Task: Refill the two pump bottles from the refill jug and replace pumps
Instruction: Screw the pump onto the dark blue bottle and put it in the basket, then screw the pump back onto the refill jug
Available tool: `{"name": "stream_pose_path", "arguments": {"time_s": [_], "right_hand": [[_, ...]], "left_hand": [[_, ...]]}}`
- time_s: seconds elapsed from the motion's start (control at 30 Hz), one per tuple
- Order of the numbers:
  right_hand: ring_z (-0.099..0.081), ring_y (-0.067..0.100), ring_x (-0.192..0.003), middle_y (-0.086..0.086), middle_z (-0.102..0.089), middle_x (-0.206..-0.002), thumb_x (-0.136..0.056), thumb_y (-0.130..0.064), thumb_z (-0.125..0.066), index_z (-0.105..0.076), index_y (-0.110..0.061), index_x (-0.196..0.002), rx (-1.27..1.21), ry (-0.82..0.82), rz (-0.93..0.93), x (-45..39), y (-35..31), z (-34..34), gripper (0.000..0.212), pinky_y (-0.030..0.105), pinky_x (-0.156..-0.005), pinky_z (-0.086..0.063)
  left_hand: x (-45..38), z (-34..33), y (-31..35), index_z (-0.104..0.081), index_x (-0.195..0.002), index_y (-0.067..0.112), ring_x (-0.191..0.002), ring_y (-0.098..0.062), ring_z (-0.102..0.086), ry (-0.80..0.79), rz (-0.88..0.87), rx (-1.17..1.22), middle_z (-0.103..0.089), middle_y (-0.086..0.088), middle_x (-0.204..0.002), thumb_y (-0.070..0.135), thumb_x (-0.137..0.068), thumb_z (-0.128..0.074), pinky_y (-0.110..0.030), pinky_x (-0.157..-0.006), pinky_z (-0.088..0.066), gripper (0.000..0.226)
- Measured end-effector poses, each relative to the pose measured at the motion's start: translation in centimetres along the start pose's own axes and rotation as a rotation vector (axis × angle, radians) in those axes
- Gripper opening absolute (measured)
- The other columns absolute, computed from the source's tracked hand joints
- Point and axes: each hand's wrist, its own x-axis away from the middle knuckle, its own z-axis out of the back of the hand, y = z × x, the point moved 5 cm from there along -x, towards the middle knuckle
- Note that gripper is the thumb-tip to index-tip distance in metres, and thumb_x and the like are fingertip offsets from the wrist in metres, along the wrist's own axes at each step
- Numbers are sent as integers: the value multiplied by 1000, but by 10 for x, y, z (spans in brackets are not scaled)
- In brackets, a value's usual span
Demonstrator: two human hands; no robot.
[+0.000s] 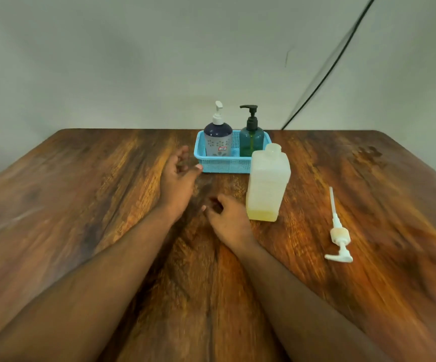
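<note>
A dark-grained wooden surface [81, 205] is backed by a pale wall. Near its far edge, two pump bottles are held in a light-blue plastic basket [224, 163]. Nothing is grasped: the left hand [177, 178] and right hand [227, 220] are seen with fingers loosely curled.

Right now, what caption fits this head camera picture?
Empty hands hover before basket of pump bottles.

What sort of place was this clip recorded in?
Probably a plain room at home, though nothing settles it. A wood-grain table stands against a bare pale wall with a dark cable running down it. On the table are only household soap items: a blue basket and a refill jug.
</note>
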Motion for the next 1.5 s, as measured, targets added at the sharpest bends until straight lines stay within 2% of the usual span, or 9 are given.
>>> {"name": "stream_pose_path", "arguments": {"time_s": [0.23,0.43,0.63,0.77,0.93,1.07,1.17,1.33,1.5], "right_hand": [[-51,7,-118,-6,-59,-128,-96,-17,-50,-59,-21,-128,312,-259,91,89,15,54,33,20,-103,-38],[-54,11,-118,-6,-61,-127,-95,-16,-50,-60,-28,-124,639,-21,116,94,24,153,34,29,-102,-44],[-40,17,-135,-3,-46,-145,-93,-11,-53,-49,-32,-135,1200,-453,300,88,64,192,47,39,-106,-41],[-34,22,-138,1,-41,-148,-95,-13,-51,-46,-27,-138,1314,-438,418,92,83,188,46,41,-104,-43],[-60,23,-114,10,-66,-122,-84,-9,-68,-66,-11,-118,882,-10,573,84,54,205,34,42,-93,-53],[-58,-10,-94,-2,-67,-110,-86,-9,-68,-69,-9,-112,288,313,437,73,2,241,26,15,-81,-49],[-66,-4,-91,-3,-70,-104,-81,-9,-74,-71,-11,-108,-110,492,400,63,-38,264,27,10,-79,-49],[-71,18,-88,11,-71,-95,-79,-3,-74,-70,3,-96,-259,501,535,56,-94,275,19,38,-83,-58],[-71,20,-88,5,-72,-91,-80,-12,-73,-72,-3,-95,-137,447,548,52,-113,270,17,45,-83,-57]], "left_hand": [[85,-27,1,-53,-138,26,-115,-8,-58,-320,96,78,-61,6,-126,15,-87,-73,-37,-104,-50,55],[115,-76,16,-29,-153,31,-129,-9,-43,-366,175,148,-42,12,-143,29,-78,-83,-33,-109,-40,92],[113,-102,30,-10,-154,35,-124,-8,-40,-369,100,104,-40,5,-146,29,-77,-83,-38,-107,-40,107],[94,-101,35,-7,-157,33,-125,-10,-43,-388,105,131,-39,5,-148,17,-79,-81,-33,-97,-43,109],[75,-95,35,-28,-153,30,-130,-16,-47,-439,102,44,-46,0,-148,14,-76,-83,-44,-105,-46,96],[70,-94,32,-37,-149,27,-131,-22,-49,-452,132,40,-52,-2,-144,12,-73,-85,-51,-106,-46,91],[69,-95,32,-36,-148,27,-126,-17,-49,-470,126,34,-50,0,-143,11,-73,-85,-47,-106,-46,91],[67,-98,31,-30,-148,29,-123,-13,-45,-495,94,-29,-47,0,-145,15,-78,-82,-45,-103,-45,88],[66,-98,29,-29,-149,30,-133,-21,-45,-500,89,-60,-46,-1,-148,16,-77,-83,-48,-105,-45,91]]}}
